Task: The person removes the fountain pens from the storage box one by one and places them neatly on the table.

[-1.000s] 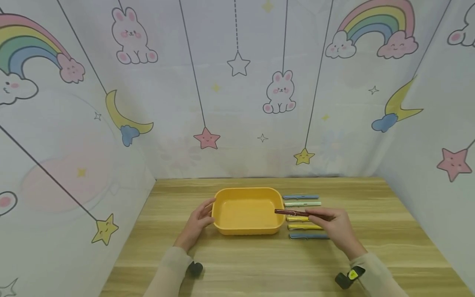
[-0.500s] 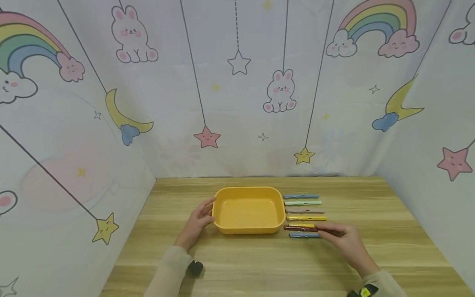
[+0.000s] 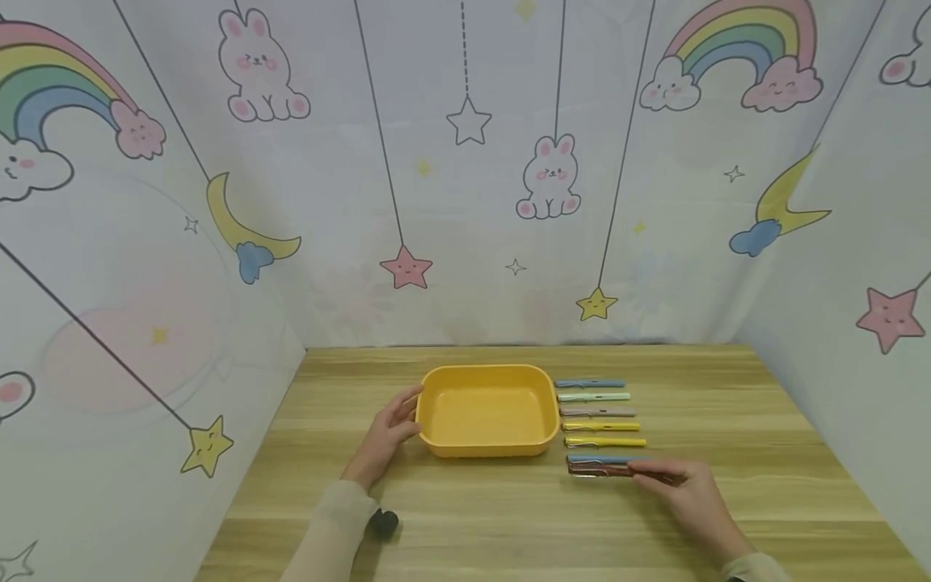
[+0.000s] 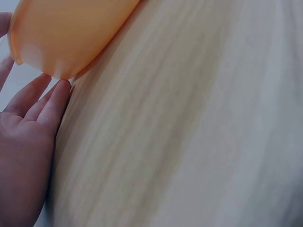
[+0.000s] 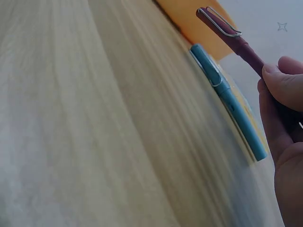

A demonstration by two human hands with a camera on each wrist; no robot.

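My right hand (image 3: 687,491) pinches a dark red pen (image 3: 602,470) between thumb and fingers. In the right wrist view, its silver clip and capped end point away from the hand, above a blue pen (image 5: 232,101) lying on the table. In the head view, the red pen overlaps the near edge of that blue pen; whether they touch I cannot tell. My left hand (image 3: 384,443) rests against the left side of a yellow plastic tray (image 3: 489,451). Its extended fingertips touch the tray wall (image 4: 71,42) in the left wrist view. Nothing lies inside the tray.
Right of the tray, a column of pens lies parallel: blue (image 3: 591,384), mint green (image 3: 595,397), pale pink (image 3: 600,412), and two yellow, one (image 3: 604,426) behind the other (image 3: 607,442). The wood-grain table (image 3: 480,517) meets a patterned cloth backdrop (image 3: 465,315) behind.
My right hand has brought the dark red pen toward the table's near side, from beside the tray's right rim to the nearest blue pen. My left hand and the tray stay put.
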